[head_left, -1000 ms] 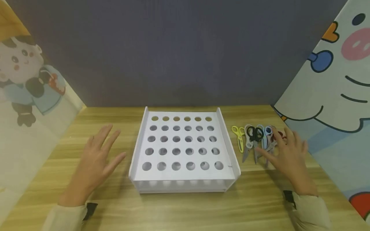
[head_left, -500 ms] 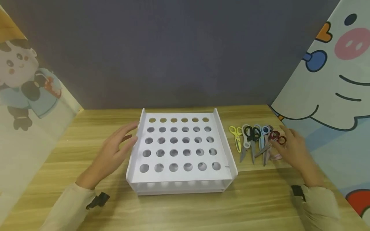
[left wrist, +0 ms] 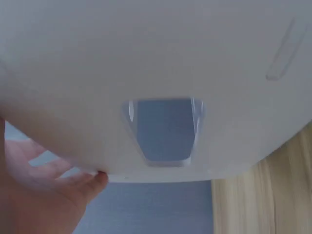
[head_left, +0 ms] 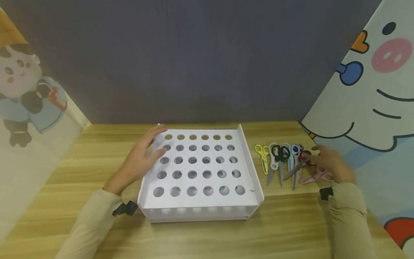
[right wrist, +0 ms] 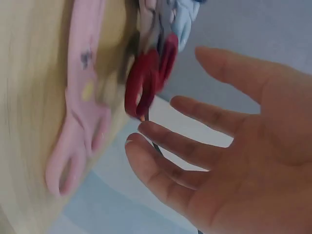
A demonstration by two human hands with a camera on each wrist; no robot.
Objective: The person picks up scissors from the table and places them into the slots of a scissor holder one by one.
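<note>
The left hand has moved onto the white tray, fingers flat (holding nothing), while the right hand, fingers loose, nears the red scissors.

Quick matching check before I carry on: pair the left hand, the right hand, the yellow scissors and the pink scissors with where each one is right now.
Things:
1. left hand
2. right hand
3. yellow scissors
4. pink scissors

Places:
A. nearest the white rack, at the left end of the scissor row
B. on the rack's left wall, fingers spread over the holes
C. at the red scissors, fingers straight
D. flat on the table at the right end of the row, beside the right wrist

Pairs: 1-B, 2-C, 3-A, 4-D
</note>
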